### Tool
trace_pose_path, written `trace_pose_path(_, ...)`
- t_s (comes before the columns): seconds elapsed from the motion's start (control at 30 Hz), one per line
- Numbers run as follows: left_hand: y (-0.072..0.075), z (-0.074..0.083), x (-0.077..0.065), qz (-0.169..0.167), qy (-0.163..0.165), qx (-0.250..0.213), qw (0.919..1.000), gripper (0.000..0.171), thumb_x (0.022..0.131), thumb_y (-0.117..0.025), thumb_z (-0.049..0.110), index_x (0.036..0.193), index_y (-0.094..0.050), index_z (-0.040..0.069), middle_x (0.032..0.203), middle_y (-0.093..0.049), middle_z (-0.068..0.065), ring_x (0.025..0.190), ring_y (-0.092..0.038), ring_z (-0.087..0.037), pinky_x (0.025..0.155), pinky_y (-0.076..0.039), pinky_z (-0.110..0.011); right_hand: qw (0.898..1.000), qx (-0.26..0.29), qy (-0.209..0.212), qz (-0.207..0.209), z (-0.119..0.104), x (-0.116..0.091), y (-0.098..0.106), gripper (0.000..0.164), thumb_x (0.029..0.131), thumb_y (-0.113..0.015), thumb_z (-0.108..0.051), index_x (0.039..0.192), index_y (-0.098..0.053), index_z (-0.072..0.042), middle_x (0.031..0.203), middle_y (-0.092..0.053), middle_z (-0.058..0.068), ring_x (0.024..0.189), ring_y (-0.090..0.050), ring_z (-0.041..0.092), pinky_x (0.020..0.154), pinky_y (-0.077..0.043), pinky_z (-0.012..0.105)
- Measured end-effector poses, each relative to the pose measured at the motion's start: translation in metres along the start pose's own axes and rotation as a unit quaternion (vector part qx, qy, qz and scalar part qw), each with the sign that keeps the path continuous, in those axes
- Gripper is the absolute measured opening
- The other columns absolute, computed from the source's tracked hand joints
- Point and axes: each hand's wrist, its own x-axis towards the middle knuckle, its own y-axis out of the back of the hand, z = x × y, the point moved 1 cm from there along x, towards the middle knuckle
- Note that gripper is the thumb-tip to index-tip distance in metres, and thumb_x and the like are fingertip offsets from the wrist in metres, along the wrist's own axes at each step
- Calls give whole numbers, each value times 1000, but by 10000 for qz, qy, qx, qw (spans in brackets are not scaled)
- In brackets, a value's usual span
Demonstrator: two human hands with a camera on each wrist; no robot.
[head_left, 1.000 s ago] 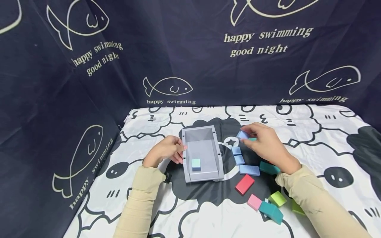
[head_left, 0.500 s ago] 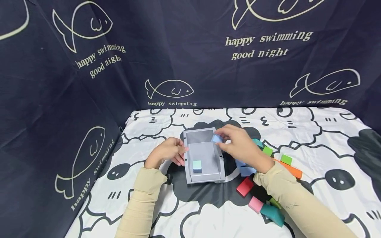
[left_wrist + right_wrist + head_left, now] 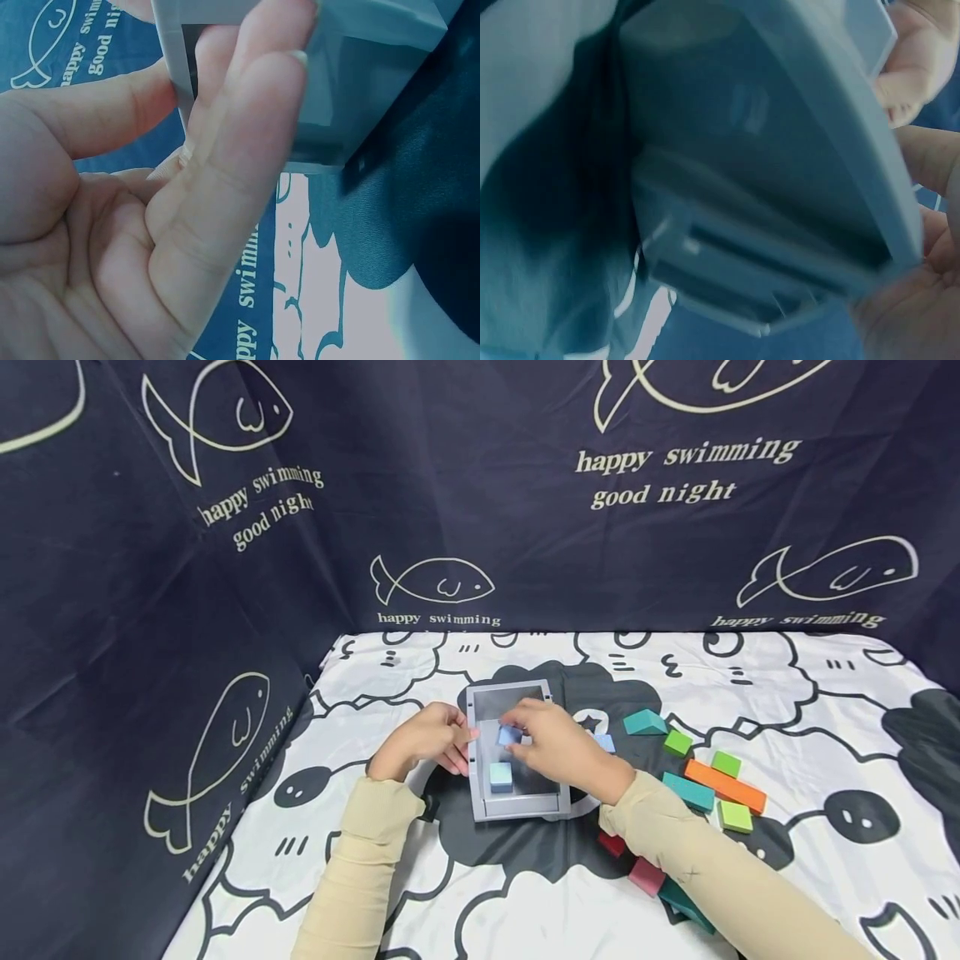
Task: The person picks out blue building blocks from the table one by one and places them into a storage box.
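A grey open-topped box (image 3: 522, 807) stands on the patterned cloth in the head view. My left hand (image 3: 426, 742) grips its left wall, thumb at the rim and fingers against the outside. The left wrist view shows this hand (image 3: 180, 202) close against the box (image 3: 382, 67). Reaching into the box over its right wall, my right hand (image 3: 558, 745) pinches a blue block (image 3: 509, 735) between thumb and fingers. A light-blue block (image 3: 500, 777) lies near the box's front end. In the right wrist view the box wall (image 3: 742, 112) hides the pinched block.
Right of the box lie a teal wedge (image 3: 645, 722), green blocks (image 3: 678, 743), an orange bar (image 3: 725, 786) and a teal block (image 3: 688, 792). My right forearm partly covers a red block (image 3: 612, 843) and a pink block (image 3: 647, 876). A dark curtain (image 3: 450, 485) hangs behind.
My right hand has carried the blue block leftward from the cloth, over the box's right wall and inside. My left hand keeps its grip on the box.
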Motion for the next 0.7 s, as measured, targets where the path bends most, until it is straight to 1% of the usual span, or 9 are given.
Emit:
trace_pose_path(0.13, 0, 0, 1, -27, 2, 29, 10000, 10, 90, -56, 1, 82, -51, -2, 63, -62, -13, 54, -66, -28, 43, -56, -26, 9994, -238, 11, -240, -1, 5, -9, 31, 77, -76, -11, 106, -68, -3, 97, -65, 5, 83, -57, 14, 74, -55, 34)
trace_pose_path(0.3, 1, 2, 0, -33, 0, 83, 10000, 14, 92, -57, 5, 82, -51, -2, 64, -61, -13, 54, -66, -27, 43, -56, -25, 9988, -325, -34, -372, -3, 13, -15, 29, 76, -75, -9, 104, -69, -3, 99, -66, 7, 88, -59, 15, 78, -56, 35)
trace_pose_path(0.47, 2, 2, -1, -76, 6, 63, 10000, 16, 93, -56, 7, 82, -50, -2, 65, -61, -13, 53, -66, -26, 43, -56, -26, 9974, -431, 8, -582, -4, 19, -20, 26, 75, -75, -5, 100, -70, -2, 97, -66, 7, 86, -58, 15, 75, -55, 32)
trace_pose_path(0.7, 2, 1, 1, -94, 29, 12, 10000, 16, 94, -56, 8, 83, -51, -3, 64, -61, -13, 53, -66, -26, 42, -55, -25, 9958, -476, 93, -782, -6, 19, -21, 24, 73, -74, -2, 98, -71, -2, 93, -68, 7, 80, -58, 14, 69, -55, 31)
